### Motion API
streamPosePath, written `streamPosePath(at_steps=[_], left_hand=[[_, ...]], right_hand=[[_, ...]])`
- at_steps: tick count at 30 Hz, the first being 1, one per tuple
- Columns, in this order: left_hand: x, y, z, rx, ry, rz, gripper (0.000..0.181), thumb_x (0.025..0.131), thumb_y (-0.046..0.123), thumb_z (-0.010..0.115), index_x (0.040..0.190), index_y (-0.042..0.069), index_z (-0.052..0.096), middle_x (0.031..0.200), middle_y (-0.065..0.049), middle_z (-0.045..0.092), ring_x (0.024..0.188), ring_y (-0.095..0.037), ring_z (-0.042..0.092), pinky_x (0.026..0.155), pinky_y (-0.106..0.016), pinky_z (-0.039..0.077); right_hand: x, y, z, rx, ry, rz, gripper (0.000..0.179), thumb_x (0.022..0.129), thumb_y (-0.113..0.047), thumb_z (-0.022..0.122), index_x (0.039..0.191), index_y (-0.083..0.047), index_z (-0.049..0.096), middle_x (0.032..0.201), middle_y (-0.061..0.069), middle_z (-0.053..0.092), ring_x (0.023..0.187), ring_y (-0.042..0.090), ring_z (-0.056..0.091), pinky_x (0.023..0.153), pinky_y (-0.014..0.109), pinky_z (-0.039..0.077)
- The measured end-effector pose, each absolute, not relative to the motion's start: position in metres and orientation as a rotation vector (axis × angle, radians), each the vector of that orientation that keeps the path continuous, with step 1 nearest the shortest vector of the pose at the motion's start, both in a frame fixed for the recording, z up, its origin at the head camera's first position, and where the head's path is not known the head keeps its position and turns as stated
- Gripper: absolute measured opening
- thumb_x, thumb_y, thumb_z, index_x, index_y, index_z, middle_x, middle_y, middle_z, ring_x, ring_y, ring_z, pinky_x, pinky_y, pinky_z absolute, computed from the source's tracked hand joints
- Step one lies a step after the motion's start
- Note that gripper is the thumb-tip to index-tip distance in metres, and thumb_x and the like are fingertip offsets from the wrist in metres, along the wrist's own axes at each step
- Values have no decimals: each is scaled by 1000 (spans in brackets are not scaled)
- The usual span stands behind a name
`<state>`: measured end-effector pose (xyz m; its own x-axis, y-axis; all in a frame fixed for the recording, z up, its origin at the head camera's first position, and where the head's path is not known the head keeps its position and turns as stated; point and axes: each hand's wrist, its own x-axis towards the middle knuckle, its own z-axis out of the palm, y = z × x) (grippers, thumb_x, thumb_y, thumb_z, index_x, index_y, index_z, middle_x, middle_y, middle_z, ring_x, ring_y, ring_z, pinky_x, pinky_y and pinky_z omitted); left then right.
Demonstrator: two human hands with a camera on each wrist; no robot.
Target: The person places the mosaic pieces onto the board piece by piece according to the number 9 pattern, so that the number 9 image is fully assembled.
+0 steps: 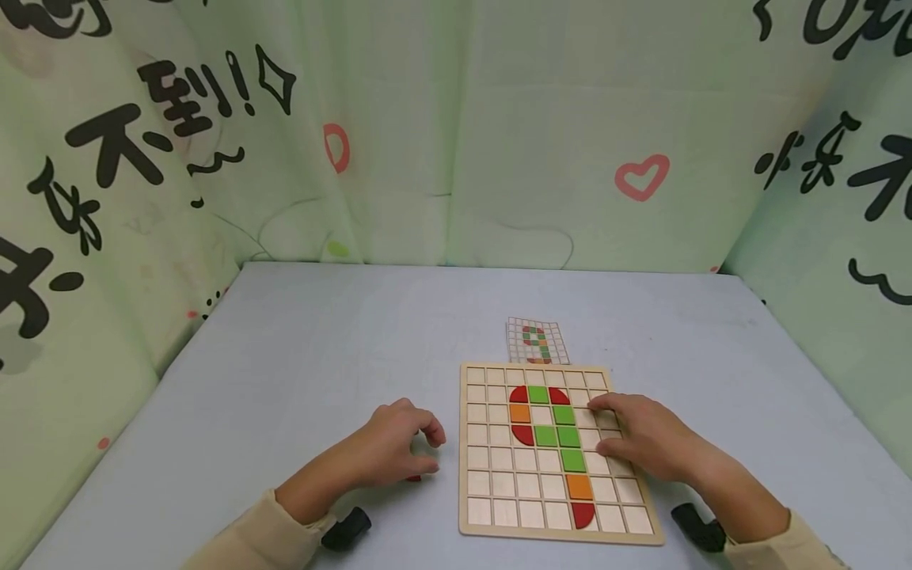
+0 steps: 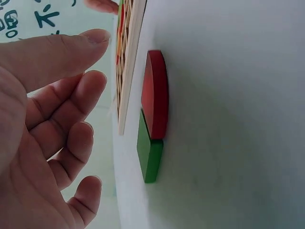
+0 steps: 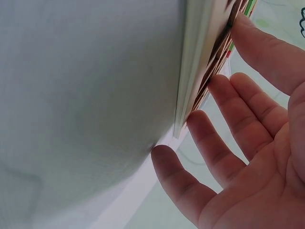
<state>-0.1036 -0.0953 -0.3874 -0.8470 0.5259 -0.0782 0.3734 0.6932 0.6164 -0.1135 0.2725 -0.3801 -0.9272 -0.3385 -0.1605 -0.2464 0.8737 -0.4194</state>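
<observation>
A wooden grid board (image 1: 499, 459) lies on the table with red, green and orange pieces set in some of its squares. My right hand (image 1: 651, 435) rests on the board's right side, thumb and fingertips touching it, holding nothing. Left of the board, my left hand (image 1: 395, 443) hovers with loosely bent fingers and nothing between them. Beside it on the table, the left wrist view shows a red curved-edge piece (image 2: 156, 95) touching a green square piece (image 2: 150, 150). The head view mostly hides these two behind the hand.
Beyond the board lies a pattern card (image 1: 537, 340) with a small coloured grid, its near edge against or under the board. A pale cloth covers the table (image 1: 321, 332). Printed curtains (image 1: 534, 134) stand behind and at both sides.
</observation>
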Motion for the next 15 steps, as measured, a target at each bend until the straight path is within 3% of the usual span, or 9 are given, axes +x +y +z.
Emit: streamPosePath(at_steps=[7,15], left_hand=[[-103,-106,-386,685,2669,885,20,80,13,82,94,18,68,91,10,58,96,-18,47,80,-40,40],[-102,-115,-386,615,2695,869,22,80,12,83,94,18,68,92,8,58,93,-18,47,76,-38,42]], right_hand=[[-114,272,-380,-415,2808,-581,55,84,-25,80,130,-4,60,130,20,59,121,44,52,98,61,40],[-114,272,-380,-410,2804,-581,55,83,-25,80,130,-4,60,130,20,59,120,44,52,98,61,40]])
